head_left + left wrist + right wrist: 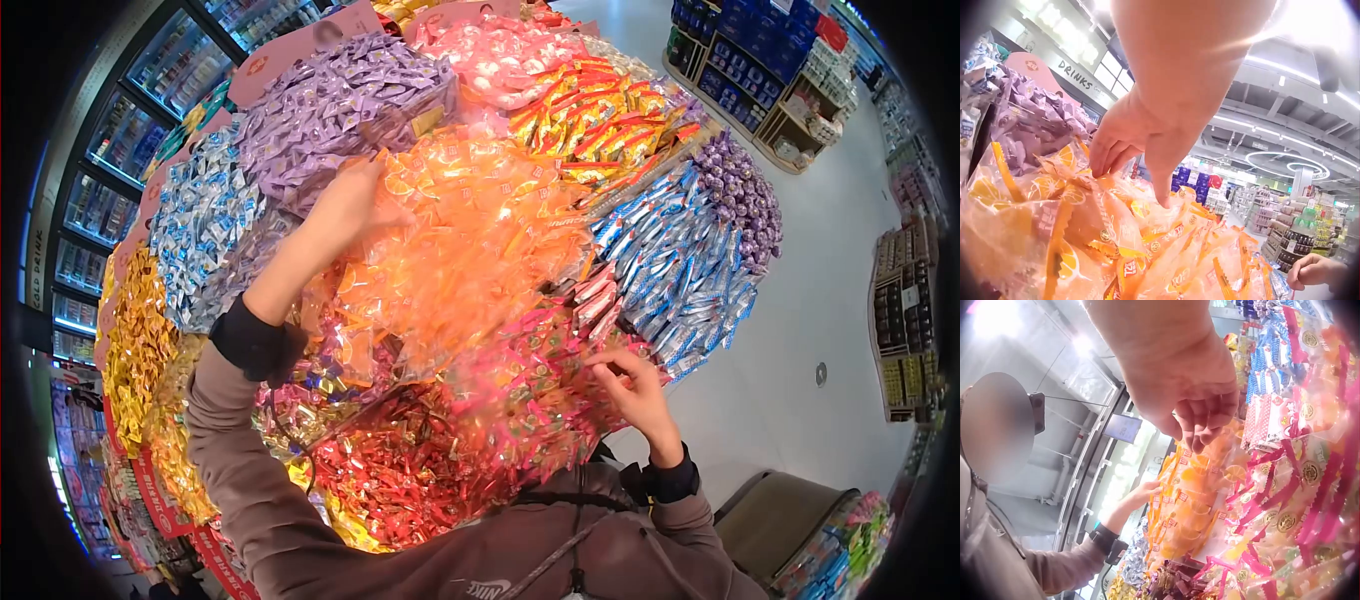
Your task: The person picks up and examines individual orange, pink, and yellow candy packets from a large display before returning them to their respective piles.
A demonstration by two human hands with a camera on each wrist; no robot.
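My left hand (352,205) reaches to the left side of a heap of orange candy packets (480,230). In the left wrist view, its fingers point down onto the clear wrappers printed with orange slices, thumb spread apart from them. Beside the pink-edged candy packets (530,390), my right hand (635,392) hovers with loosely bent fingers. The right wrist view has these fingers (1200,419) above the candy, and nothing shows between them. Red-wrapped candies (400,470) lie close in front of my body.
Purple packets (340,100), blue-and-white packets (205,220) and gold candies (140,340) fill the left of the display. Blue stick packets (680,265) lie at the right, beyond striped red-and-white packets (597,300). Pale floor (800,330) and stocked shelves (905,320) are farther right.
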